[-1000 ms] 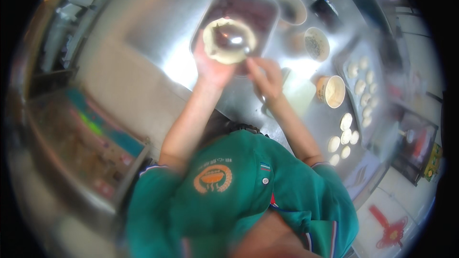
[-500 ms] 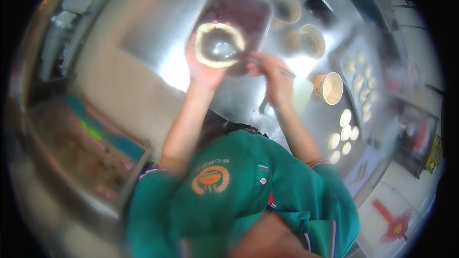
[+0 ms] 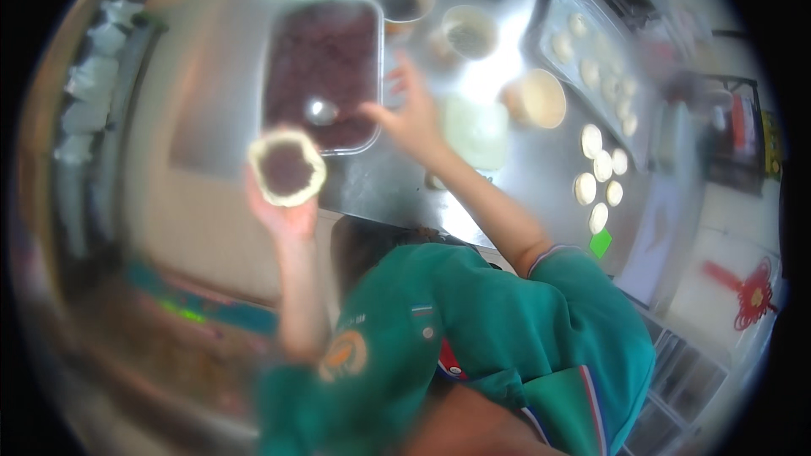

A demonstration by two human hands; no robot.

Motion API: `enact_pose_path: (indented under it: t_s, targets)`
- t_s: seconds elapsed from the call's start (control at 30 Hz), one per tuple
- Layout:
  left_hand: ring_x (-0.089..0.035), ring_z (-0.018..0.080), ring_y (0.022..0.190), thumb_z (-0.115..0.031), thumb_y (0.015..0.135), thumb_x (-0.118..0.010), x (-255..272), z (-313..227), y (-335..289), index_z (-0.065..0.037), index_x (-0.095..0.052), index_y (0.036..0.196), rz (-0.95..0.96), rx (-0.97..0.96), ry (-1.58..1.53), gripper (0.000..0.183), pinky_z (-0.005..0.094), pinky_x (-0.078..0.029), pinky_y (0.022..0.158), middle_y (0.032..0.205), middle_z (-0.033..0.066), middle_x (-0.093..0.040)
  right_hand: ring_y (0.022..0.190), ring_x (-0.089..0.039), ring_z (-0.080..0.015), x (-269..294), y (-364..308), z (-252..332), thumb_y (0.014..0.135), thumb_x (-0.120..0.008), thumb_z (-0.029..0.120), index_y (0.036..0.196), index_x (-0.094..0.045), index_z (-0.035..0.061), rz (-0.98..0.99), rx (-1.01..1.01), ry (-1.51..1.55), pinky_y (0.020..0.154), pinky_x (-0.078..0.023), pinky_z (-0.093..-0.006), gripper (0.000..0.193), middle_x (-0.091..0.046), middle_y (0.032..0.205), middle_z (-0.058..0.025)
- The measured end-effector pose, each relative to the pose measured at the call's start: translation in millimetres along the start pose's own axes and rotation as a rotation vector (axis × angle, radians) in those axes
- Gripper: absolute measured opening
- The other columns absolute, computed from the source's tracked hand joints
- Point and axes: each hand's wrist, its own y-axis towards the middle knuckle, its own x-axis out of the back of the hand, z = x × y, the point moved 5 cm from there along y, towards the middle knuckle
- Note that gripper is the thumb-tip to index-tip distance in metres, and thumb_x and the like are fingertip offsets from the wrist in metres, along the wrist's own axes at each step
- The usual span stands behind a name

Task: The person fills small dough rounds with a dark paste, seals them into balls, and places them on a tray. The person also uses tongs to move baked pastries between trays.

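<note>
Held up in my left hand [image 3: 285, 215] is a round dough wrapper [image 3: 314, 173] with a ragged pale rim and dark red-brown filling in its middle. It is just in front of a clear rectangular tray [image 3: 359, 149] of dark paste [image 3: 321, 46]. A shiny spoon [image 3: 321, 111] lies on the paste near the tray's front; its handle is too blurred to make out. My right hand [image 3: 414, 118] hovers by the tray's right edge, thumb and fingers apart, nothing visible between them.
Beyond my right hand stand a dark-filled bowl [image 3: 401, 2], another bowl [image 3: 469, 34] and a paper tub [image 3: 541, 99]. A pale green block-like thing [image 3: 475, 131] is nearer. Several flat dough rounds [image 3: 601, 166] lie at right, beside a tray [image 3: 638, 131] of more rounds.
My left hand has moved left and nearer with the filled wrapper, away from over the tray. My right hand has let go of the spoon, which now lies on the paste. The view has shifted.
</note>
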Motion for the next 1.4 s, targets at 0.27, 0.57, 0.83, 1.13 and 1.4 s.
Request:
enact_pose_path:
  t_s: [0.27, 0.57, 0.83, 1.13, 1.4]
  targets:
    - [-0.046, 0.0318, 0.13, -0.04, 0.099, -0.041, -74.4, 166.8, -1.9, 0.001, -0.047, 0.135, -0.136, 0.326, 0.134, 0.055, 0.0455, -0.034, 0.112, 0.14, 0.0173, -0.05, 0.144, -0.026, -0.0261, 50.1, -85.7, 14.2, 0.106, -0.031, 0.032, 0.15, -0.021, -0.0022, -0.084, -0.295, 1.042, 0.119, -0.017, -0.0395, 0.057, -0.029, 0.154, -0.0152]
    - [-0.036, 0.0286, 0.136, -0.036, 0.104, -0.039, -34.8, 254.3, 32.0, 0.0, -0.037, 0.143, 0.284, -0.207, 1.682, 0.054, 0.0372, -0.028, 0.113, 0.144, 0.0171, -0.042, 0.137, -0.037, -0.0253, 139.0, -97.2, -63.9, 0.103, -0.045, 0.026, 0.145, -0.032, -0.0071, -0.263, -0.387, 0.589, 0.113, -0.029, -0.0365, 0.055, -0.041, 0.147, -0.0173]
    - [-0.033, 0.029, 0.14, -0.034, 0.105, -0.038, 44.6, 220.7, -21.1, -0.002, -0.024, 0.15, -0.055, 0.144, 1.181, 0.057, 0.0384, -0.023, 0.117, 0.15, 0.022, -0.032, 0.131, -0.045, -0.0299, 137.4, -131.8, -149.3, 0.105, -0.036, 0.037, 0.147, -0.032, -0.0008, -0.218, -0.506, 0.262, 0.11, -0.033, -0.0364, 0.056, -0.045, 0.143, -0.0215]
    - [-0.053, 0.0238, 0.121, -0.019, 0.102, -0.047, 49.0, 125.3, -62.5, 0.002, -0.047, 0.133, -0.13, 0.088, 1.356, 0.037, 0.0353, -0.042, 0.102, 0.132, 0.0155, -0.053, 0.105, -0.061, -0.0303, 164.5, -144.0, -153.9, 0.095, -0.055, 0.012, 0.123, -0.057, -0.0011, -0.125, -0.381, -0.366, 0.092, -0.048, -0.0379, 0.031, -0.058, 0.12, -0.0195]
    - [-0.036, 0.0335, 0.136, -0.014, 0.093, -0.057, 17.5, 56.7, -65.3, 0.0, -0.034, 0.143, -0.09, -0.528, 1.963, 0.056, 0.0444, -0.032, 0.11, 0.149, 0.0208, -0.032, 0.072, -0.061, -0.013, 53.0, -63.9, -44.8, 0.083, -0.072, 0.008, 0.118, -0.064, 0.001, 0.102, -0.071, 0.134, 0.064, -0.049, -0.0251, 0.036, -0.066, 0.088, -0.0064]
